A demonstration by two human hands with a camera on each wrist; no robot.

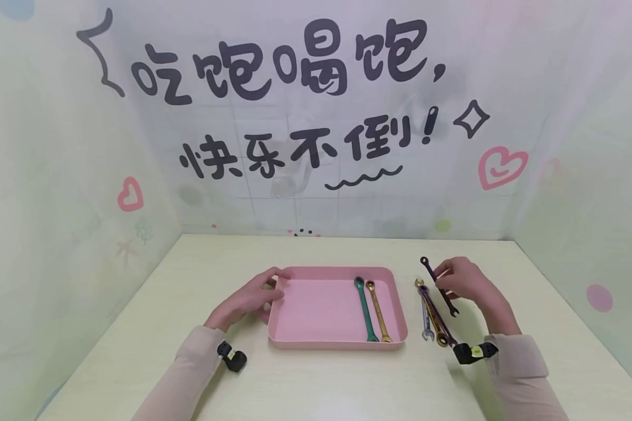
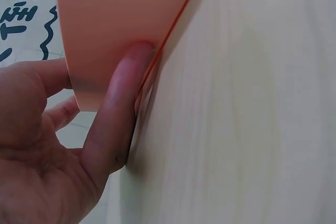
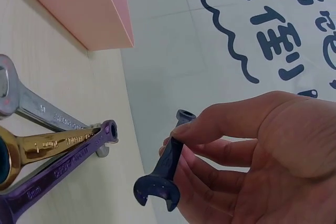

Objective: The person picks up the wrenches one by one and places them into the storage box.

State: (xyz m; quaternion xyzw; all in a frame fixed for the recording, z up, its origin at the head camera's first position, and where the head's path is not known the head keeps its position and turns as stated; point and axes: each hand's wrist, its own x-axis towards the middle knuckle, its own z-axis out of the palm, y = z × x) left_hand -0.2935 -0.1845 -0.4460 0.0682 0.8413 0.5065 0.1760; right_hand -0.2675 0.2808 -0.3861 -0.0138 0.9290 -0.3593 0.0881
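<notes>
My left hand grips the left side of a pink tray. In the left wrist view its thumb lies against the tray's outer wall. Inside the tray, toward its right end, a green combination wrench and a gold combination wrench lie side by side. My right hand pinches a dark blue combination wrench between thumb and fingers, raised above the table right of the tray. Its open end points toward the right wrist camera. Below lies a pile of silver, gold and purple wrenches.
Everything stands on a pale wood-grain table. A printed cloth backdrop with dark lettering rises behind the table and along both sides. A small black camera sits on the left wrist, another on the right.
</notes>
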